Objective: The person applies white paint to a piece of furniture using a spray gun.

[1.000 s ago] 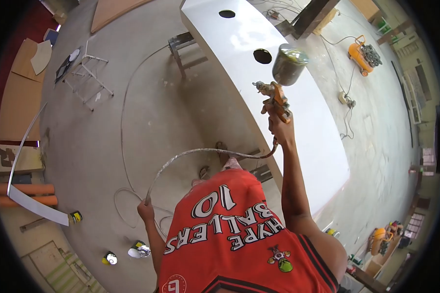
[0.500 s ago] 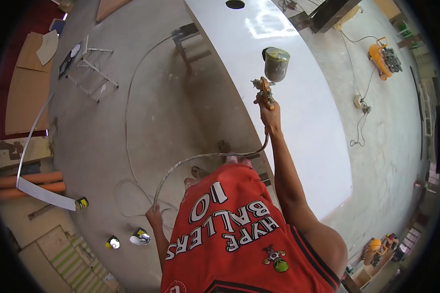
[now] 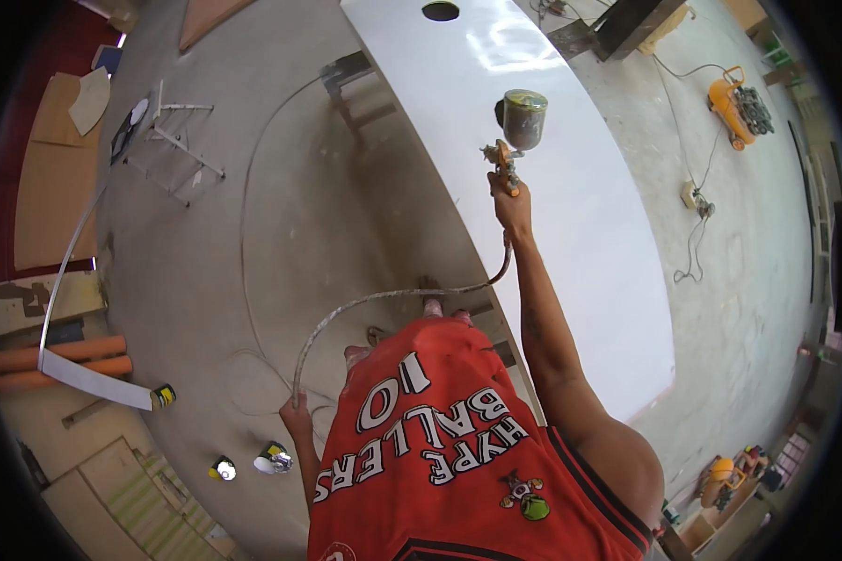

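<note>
My right hand (image 3: 513, 204) is wrapped round the handle of an orange and grey spray gun (image 3: 503, 166), which has a cup (image 3: 524, 120) on top. The gun is over a long white panel (image 3: 589, 234) with dark round holes in it. From the gun's handle a stained hose (image 3: 393, 294) curves down to my left hand (image 3: 296, 413), whose fingers are closed on it at my left side. The panel has a shiny patch near its far end and rests on a dark support (image 3: 348, 77).
Two open cans (image 3: 273, 457) (image 3: 222, 468) stand on the floor at lower left. A metal frame (image 3: 187, 154) and orange pipes (image 3: 56, 363) are further left. An orange compressor (image 3: 732, 105) with cables is at upper right; the hose loops across the floor.
My right hand and the spray gun have moved slightly toward me and a little left. My left hand still holds the hose. The view has shifted slightly.
</note>
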### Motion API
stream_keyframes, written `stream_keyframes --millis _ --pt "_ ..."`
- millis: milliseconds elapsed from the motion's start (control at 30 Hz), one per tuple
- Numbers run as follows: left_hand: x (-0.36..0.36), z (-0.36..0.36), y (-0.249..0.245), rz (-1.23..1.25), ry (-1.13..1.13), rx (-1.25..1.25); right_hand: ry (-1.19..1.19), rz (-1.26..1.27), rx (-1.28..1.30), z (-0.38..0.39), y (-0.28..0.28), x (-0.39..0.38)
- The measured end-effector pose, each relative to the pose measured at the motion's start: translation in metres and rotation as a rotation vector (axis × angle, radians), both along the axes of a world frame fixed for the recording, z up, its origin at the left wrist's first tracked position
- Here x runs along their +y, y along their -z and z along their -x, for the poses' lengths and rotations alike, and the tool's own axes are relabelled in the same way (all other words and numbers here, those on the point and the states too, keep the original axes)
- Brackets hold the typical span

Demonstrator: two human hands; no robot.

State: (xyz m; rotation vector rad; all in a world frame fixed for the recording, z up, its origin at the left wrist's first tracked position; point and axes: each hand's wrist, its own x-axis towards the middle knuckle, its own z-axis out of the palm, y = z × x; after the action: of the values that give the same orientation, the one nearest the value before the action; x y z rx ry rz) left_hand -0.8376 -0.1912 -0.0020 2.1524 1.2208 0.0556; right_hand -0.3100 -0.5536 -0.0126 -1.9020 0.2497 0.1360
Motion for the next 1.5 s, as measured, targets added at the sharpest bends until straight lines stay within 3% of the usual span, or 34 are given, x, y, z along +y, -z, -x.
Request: stream_keyframes --millis 467,667,900,1000,1067,1167,1500 --pt "-0.047 -0.152 -0.048 0.236 0.293 -0.051 0.323 0.059 -0.069 -0.132 -0.003 -0.14" --pt "-0.064 -0.197 -0.07 0.381 0.408 -0.077 0.404 0.347 -0.177 -0.182 0.005 -0.187" --pt "-0.069 -0.211 -0.074 0.425 0.44 -0.024 0.497 0.473 -0.193 -0.211 0.022 -0.224" --pt "-0.071 -0.215 -0.081 0.4 0.437 -0.102 0.456 0.405 -0.207 -0.203 0.019 -0.226" --pt "-0.057 -0.202 -0.068 0.345 0.424 -0.075 0.409 0.141 0.021 -0.185 0.004 -0.218" --pt "-0.031 -0.175 -0.05 0.222 0.404 -0.078 0.329 0.034 0.045 -0.143 -0.011 -0.193" --pt "0.043 -0.078 -0.017 -0.162 0.154 -0.113 -0.006 -0.092 0.203 -0.032 -0.042 -0.072"
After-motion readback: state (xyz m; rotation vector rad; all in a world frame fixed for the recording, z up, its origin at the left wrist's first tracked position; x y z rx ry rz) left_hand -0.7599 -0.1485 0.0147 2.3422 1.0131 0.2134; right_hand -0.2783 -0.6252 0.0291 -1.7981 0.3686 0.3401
